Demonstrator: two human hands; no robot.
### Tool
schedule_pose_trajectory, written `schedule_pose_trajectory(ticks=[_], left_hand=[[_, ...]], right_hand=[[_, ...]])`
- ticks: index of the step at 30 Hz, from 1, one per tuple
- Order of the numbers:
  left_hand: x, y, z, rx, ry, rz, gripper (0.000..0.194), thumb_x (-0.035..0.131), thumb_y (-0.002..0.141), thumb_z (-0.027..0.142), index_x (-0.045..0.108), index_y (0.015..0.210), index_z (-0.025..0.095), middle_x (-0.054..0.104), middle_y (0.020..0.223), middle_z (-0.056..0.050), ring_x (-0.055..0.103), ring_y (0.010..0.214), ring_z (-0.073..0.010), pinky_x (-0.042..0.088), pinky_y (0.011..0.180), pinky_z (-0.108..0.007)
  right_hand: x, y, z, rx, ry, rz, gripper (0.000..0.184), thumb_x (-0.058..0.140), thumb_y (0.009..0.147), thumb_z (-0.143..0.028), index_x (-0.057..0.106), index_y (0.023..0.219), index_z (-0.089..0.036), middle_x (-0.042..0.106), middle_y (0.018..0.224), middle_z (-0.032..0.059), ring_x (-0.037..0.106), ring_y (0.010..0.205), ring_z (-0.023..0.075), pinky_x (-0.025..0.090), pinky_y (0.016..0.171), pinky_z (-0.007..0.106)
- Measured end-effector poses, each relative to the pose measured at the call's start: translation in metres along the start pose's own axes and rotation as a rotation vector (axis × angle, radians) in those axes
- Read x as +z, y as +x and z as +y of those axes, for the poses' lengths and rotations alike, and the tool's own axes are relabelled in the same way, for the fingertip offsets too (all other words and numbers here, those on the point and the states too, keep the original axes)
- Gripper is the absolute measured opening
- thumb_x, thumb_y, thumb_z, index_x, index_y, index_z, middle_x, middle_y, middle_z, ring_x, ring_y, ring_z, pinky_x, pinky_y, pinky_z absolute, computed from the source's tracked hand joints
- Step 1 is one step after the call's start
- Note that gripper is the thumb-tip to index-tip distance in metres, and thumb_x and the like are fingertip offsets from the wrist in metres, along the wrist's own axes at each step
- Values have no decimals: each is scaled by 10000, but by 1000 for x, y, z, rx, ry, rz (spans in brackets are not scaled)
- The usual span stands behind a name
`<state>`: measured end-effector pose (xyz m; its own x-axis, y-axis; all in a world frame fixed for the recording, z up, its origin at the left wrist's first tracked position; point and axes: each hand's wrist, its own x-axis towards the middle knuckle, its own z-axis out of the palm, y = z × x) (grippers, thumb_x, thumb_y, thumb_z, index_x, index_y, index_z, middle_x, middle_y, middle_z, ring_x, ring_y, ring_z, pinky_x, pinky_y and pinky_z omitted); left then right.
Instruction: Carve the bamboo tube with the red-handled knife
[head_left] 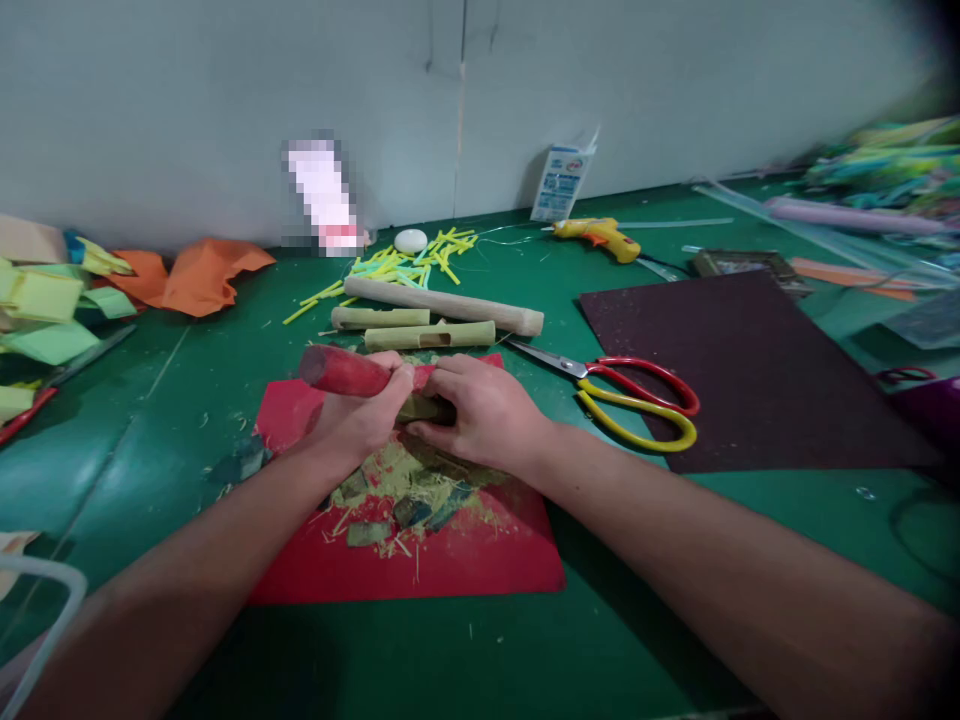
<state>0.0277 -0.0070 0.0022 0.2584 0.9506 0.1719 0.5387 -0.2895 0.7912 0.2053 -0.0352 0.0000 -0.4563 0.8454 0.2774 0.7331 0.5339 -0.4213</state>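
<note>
My left hand (375,405) is closed around a thick red handle (341,370); its working end is hidden behind my hands, so the kind of tool cannot be told. Beside it, my right hand (480,410) grips a short bamboo piece (424,408), whose end shows between the two hands. Both hands are above a red sheet (420,585) strewn with pale bamboo dust (397,455) and dark green bark chips (369,533). Just beyond the hands lie two bamboo tubes, one with a cut notch (480,333) and another (382,318) behind it.
A wooden rod (450,303) lies behind the tubes. Scissors (637,395) rest by a dark board (765,390) on the right. Farther back are yellow-green sticks (442,262), a glue gun (600,238) and a carton (562,183). Orange paper (210,275) lies at left.
</note>
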Motion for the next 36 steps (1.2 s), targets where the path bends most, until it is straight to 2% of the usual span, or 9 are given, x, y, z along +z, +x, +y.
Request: schedule_pose_trajectory(ticks=[6, 13, 18, 26, 32, 36], left_hand=[[0, -3, -7, 3, -85, 33, 296, 521, 885, 325, 466, 619, 206, 461, 633, 36, 469, 655, -138, 369, 624, -281], [-2, -8, -3, 21, -177, 20, 241, 545, 815, 303, 488, 601, 208, 455, 630, 30, 427, 619, -129, 382, 609, -280], [1, -3, 4, -37, -234, 106, 307, 517, 809, 266, 373, 542, 214, 363, 549, 39, 377, 567, -116, 361, 566, -268], [1, -2, 3, -3, -159, 72, 294, 508, 826, 281, 405, 560, 210, 400, 559, 43, 397, 572, -113, 360, 566, -267], [-2, 5, 8, 1, -9, -5, 296, 498, 847, 344, 426, 595, 206, 435, 609, 39, 434, 640, -127, 357, 643, -292], [-2, 11, 15, -27, -9, -2, 277, 502, 799, 305, 400, 561, 207, 415, 588, 34, 414, 628, -129, 336, 636, -305]], right_hand=[[1, -1, 2, -10, 78, -1, 219, 723, 826, -356, 625, 825, -161, 623, 852, 54, 495, 798, 175, 332, 678, 297], [2, 0, 3, -20, 63, 22, 244, 740, 813, -359, 583, 782, -174, 588, 813, 37, 463, 785, 167, 307, 666, 289], [0, 1, 4, 0, 28, 20, 289, 758, 792, -378, 549, 759, -181, 559, 799, 28, 437, 765, 159, 277, 641, 288], [-2, 0, 4, -9, 13, 7, 273, 728, 818, -407, 595, 792, -170, 604, 846, 51, 476, 800, 174, 297, 661, 299], [1, -1, -4, 67, -93, 29, 255, 617, 879, -393, 639, 786, -157, 621, 831, 80, 480, 802, 198, 327, 696, 331], [3, 0, -8, 76, -125, 50, 245, 612, 861, -366, 659, 893, -128, 631, 867, 97, 483, 830, 208, 346, 732, 339]])
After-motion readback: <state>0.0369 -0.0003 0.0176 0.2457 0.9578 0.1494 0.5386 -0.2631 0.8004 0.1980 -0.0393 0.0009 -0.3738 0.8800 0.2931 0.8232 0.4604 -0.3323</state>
